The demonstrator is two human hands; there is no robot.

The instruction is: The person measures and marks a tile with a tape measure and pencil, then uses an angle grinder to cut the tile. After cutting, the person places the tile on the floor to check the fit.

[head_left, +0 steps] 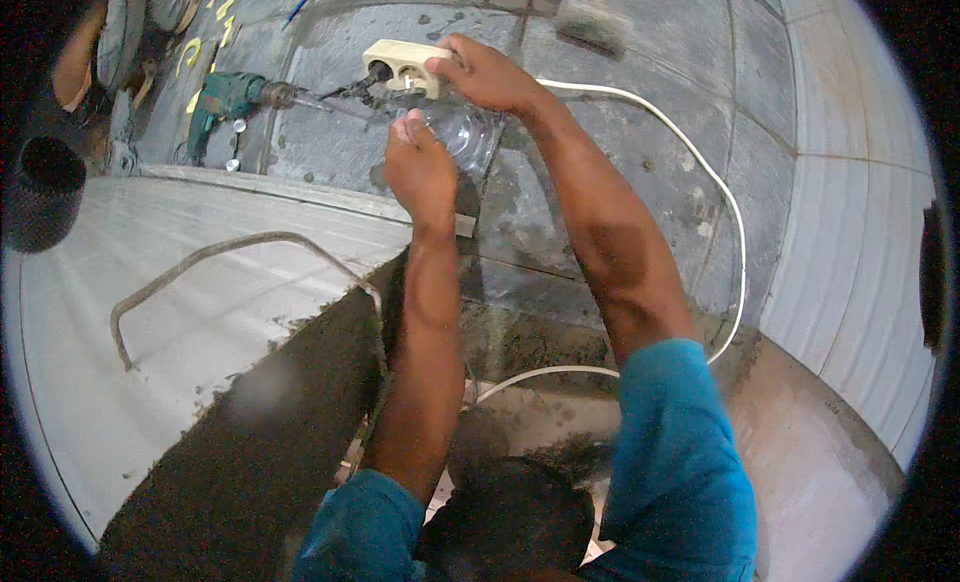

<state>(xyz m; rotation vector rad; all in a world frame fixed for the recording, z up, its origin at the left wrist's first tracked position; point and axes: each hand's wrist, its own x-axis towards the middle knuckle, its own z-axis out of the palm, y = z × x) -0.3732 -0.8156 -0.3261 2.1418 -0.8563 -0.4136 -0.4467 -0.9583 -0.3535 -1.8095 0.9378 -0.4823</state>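
Note:
My right hand grips a cream power strip by its right end, with a black plug in one socket. My left hand is closed just below the strip; what its fingertips hold, I cannot make out. A clear plastic object lies beside that hand, partly behind it. A green power drill with a long bit lies to the left on grey tiles. A white cable runs from near the strip round past my right arm.
A float-like tool lies at the back. A white ledge with a bent metal bar and cement-coated edge stands left, near a dark bucket. Ribbed white surfaces border the right. Small white caps lie by the drill.

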